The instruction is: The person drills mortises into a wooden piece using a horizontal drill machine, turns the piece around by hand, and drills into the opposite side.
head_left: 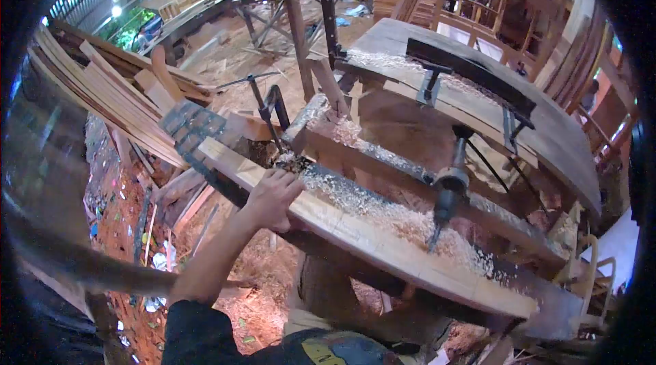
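My left hand (273, 197) is closed over a long, pale wooden beam (355, 232), with its fingers curled round the beam's edge left of the middle. The beam slants across a workbench, from upper left to lower right. To the right of the hand, a dark drill chuck (451, 191) points down, and its drill bit (434, 236) reaches the beam's top near the far edge. Whether the tip is inside the wood cannot be made out. Wood chips (383, 209) lie thick along the beam's far side. My right hand is out of sight.
A clamp with a T-shaped handle (263, 102) stands behind the beam's left end. Beyond the drill is a large wooden table top (547, 136) carrying a dark metal bar (471, 81). Long boards (102, 91) are stacked at the left. Shavings cover the earth floor (263, 283).
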A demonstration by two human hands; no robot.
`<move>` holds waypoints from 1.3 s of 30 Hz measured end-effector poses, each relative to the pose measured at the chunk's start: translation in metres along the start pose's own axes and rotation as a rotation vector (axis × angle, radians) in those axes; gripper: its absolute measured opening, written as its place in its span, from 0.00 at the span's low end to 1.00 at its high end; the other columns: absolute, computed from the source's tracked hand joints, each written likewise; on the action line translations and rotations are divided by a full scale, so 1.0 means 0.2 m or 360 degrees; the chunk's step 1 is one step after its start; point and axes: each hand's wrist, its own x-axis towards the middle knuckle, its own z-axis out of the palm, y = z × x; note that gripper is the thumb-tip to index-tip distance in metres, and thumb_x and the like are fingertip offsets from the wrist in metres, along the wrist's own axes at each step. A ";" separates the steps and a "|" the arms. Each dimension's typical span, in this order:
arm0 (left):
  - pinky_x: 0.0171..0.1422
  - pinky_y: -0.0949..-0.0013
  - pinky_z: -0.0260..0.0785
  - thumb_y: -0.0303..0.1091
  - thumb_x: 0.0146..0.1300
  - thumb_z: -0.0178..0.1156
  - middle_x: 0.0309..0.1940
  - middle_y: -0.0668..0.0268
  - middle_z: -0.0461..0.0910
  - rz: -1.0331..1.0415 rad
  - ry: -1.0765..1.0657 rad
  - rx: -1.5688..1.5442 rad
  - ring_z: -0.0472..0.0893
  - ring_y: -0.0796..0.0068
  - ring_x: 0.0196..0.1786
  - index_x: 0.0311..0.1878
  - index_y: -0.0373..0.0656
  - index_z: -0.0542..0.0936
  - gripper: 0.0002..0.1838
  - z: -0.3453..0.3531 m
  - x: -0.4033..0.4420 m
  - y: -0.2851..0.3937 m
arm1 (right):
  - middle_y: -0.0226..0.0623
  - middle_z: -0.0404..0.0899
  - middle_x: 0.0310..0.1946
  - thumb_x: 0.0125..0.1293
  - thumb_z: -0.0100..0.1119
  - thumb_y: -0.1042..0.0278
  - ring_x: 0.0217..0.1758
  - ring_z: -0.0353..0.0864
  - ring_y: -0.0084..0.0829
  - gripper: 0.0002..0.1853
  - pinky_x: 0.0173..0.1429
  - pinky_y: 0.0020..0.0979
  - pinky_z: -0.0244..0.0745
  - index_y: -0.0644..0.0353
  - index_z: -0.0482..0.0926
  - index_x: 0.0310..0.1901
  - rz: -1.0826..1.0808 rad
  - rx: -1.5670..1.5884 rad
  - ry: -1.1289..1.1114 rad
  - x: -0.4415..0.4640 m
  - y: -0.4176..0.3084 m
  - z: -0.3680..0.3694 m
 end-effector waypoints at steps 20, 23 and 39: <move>0.77 0.45 0.64 0.48 0.53 0.78 0.73 0.42 0.67 -0.1706 0.0192 -0.0054 0.69 0.39 0.74 0.66 0.41 0.70 0.42 -0.05 0.20 -0.76 | 0.41 0.81 0.40 0.69 0.66 0.69 0.41 0.81 0.33 0.09 0.49 0.33 0.78 0.63 0.81 0.46 0.0534 -0.0463 -0.1505 0.40 -0.71 1.55; 0.77 0.44 0.64 0.50 0.54 0.77 0.74 0.40 0.66 -0.1628 0.0297 0.0058 0.69 0.37 0.73 0.69 0.38 0.68 0.45 -0.11 0.18 -0.91 | 0.39 0.81 0.40 0.71 0.64 0.69 0.42 0.81 0.31 0.08 0.49 0.33 0.78 0.64 0.81 0.46 0.0643 -0.0477 -0.1523 0.41 -0.71 1.71; 0.69 0.45 0.71 0.40 0.50 0.75 0.62 0.42 0.77 -0.1783 0.0263 -0.0096 0.78 0.37 0.64 0.69 0.45 0.66 0.43 -0.48 -0.12 -1.99 | 0.35 0.81 0.35 0.73 0.60 0.70 0.38 0.81 0.26 0.07 0.46 0.31 0.77 0.66 0.80 0.44 0.1032 -0.0631 -0.1683 0.25 -0.76 2.39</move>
